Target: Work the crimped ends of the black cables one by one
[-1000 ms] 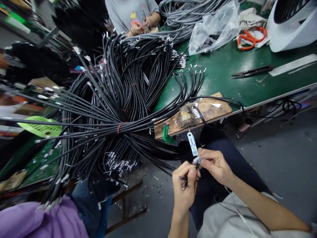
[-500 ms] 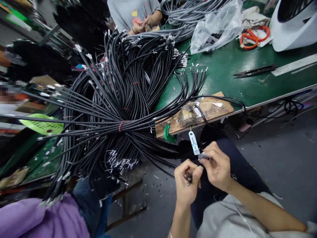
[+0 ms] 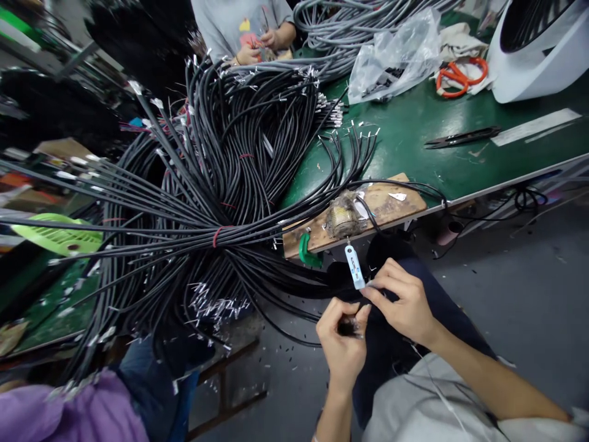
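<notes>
Below the wooden board (image 3: 391, 205), my right hand (image 3: 405, 301) pinches at the lower end of a light blue tag-like tool (image 3: 354, 267); what lies between the fingertips is too small to tell. This blue piece hangs from a small motor-like device (image 3: 343, 216) on the board. Just left of it, my left hand (image 3: 343, 334) is curled, thumb near the fingertips, around small dark pieces that are blurred. The two hands are close together but apart. A green clamp (image 3: 307, 250) sits at the board's edge.
A large bundle of black cables (image 3: 239, 236) with a red tie spreads across the left and middle. Pliers-like snips (image 3: 462, 137), orange-handled scissors (image 3: 461, 77) and a plastic bag (image 3: 396, 55) lie on the green table (image 3: 414, 166). Another person's hands (image 3: 262, 49) work at the far side.
The view has shifted slightly, moving the scene left. My right fingertips have come up against the blue piece's lower end, and the gap between my hands has widened a little.
</notes>
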The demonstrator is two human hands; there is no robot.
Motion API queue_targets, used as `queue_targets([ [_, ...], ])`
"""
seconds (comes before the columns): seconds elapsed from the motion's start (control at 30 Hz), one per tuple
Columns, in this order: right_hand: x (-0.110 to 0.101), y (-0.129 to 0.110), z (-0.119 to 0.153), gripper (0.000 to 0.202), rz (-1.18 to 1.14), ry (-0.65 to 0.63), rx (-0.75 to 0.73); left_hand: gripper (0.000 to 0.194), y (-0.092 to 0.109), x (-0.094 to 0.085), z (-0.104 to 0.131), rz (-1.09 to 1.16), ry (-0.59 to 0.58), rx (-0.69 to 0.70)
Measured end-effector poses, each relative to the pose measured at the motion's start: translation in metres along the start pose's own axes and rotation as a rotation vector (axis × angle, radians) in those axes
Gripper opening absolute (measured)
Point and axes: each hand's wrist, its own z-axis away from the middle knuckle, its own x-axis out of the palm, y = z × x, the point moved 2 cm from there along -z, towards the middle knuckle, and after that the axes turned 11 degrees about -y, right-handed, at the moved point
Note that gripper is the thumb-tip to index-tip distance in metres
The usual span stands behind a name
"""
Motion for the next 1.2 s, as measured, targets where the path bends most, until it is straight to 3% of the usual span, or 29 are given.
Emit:
queue_targets([
  [0.17,0.005,-0.001,0.007,0.013,0.042,0.110,-0.122,0.021,0.004,-0.003,0.003,0.010,-0.009,-0.027],
  [0.23,0.005,0.007,0.010,0.013,-0.031,0.047,-0.090,0.021,0.005,-0.006,0.003,0.032,-0.022,-0.048],
  [0.4,0.002,0.020,0.011,0.015,-0.267,-0.066,0.169,0.017,0.004,-0.006,0.004,0.092,-0.095,-0.080],
  [0.5,0.004,0.013,0.006,0.017,-0.320,-0.190,0.118,0.016,0.004,-0.006,0.004,0.107,-0.128,-0.085],
  [0.57,0.003,0.007,0.004,0.022,-0.251,-0.205,0.030,0.021,0.003,-0.011,0.002,0.116,-0.167,-0.117],
  [0.67,0.002,0.003,0.004,0.032,-0.359,-0.299,-0.042,0.031,0.002,-0.020,-0.007,0.205,-0.378,-0.082],
  [0.77,0.008,0.005,0.008,0.039,-0.898,-0.496,0.113,0.030,0.005,-0.025,-0.015,0.383,-0.536,0.123],
  [0.87,0.017,0.010,0.010,0.040,-1.257,-0.575,0.437,0.012,0.004,-0.023,-0.017,0.515,-0.487,0.156],
  [0.9,0.018,0.011,0.009,0.036,-1.270,-0.586,0.531,0.008,0.004,-0.021,-0.016,0.533,-0.467,0.123],
  [0.97,0.019,0.013,0.006,0.028,-1.220,-0.608,0.652,0.020,0.003,-0.017,-0.011,0.501,-0.459,0.101],
  [1.07,0.014,0.016,-0.004,0.025,-1.100,-0.644,0.690,0.022,0.005,-0.015,-0.005,0.361,-0.468,0.192],
  [1.13,0.009,0.019,-0.014,0.025,-1.035,-0.585,0.699,0.018,0.005,-0.016,-0.002,0.345,-0.423,0.232],
  [1.2,0.003,0.023,-0.025,0.029,-1.001,-0.443,0.713,0.021,0.005,-0.017,0.000,0.395,-0.355,0.220],
])
